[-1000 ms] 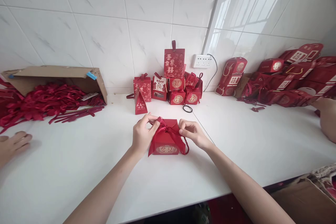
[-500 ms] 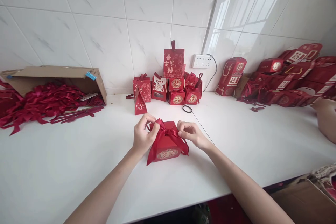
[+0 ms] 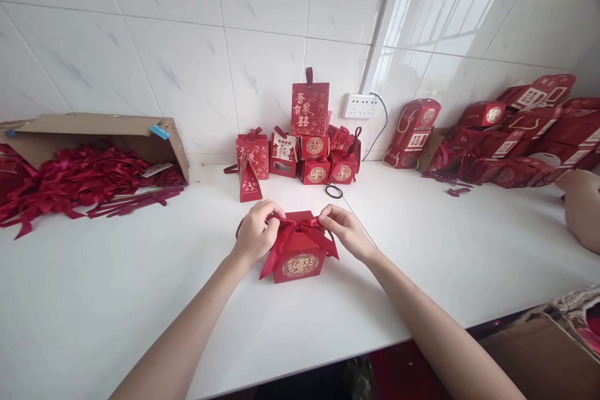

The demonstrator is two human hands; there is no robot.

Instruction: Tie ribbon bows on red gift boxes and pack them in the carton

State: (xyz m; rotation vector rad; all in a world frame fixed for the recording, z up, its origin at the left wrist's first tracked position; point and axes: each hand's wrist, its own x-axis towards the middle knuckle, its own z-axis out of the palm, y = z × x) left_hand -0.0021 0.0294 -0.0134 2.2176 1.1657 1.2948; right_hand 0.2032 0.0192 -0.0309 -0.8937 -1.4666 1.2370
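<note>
A red gift box (image 3: 300,266) with a round gold emblem stands on the white table in front of me. Across its top runs a red satin ribbon (image 3: 281,249) tied in a bow, its two tails hanging over the front. My left hand (image 3: 257,231) pinches the bow's left loop between thumb and fingers. On the other side, my right hand (image 3: 345,230) pinches the right loop the same way. Both hands are level with the box's top, and the fingers partly cover the loops. A dark red cord shows beside the left hand.
Several red boxes (image 3: 310,109) are stacked against the tiled wall, near a black ring (image 3: 334,191). At left a cardboard box (image 3: 107,124) spills red ribbons (image 3: 103,175). More red boxes (image 3: 529,131) pile up at right, by another person's arm (image 3: 582,212). A carton (image 3: 539,350) stands lower right.
The loops are now drawn out sideways, flatter and more level. My left hand has turned and risen slightly. The ribbon tails hang less over the front, so the emblem shows more fully.
</note>
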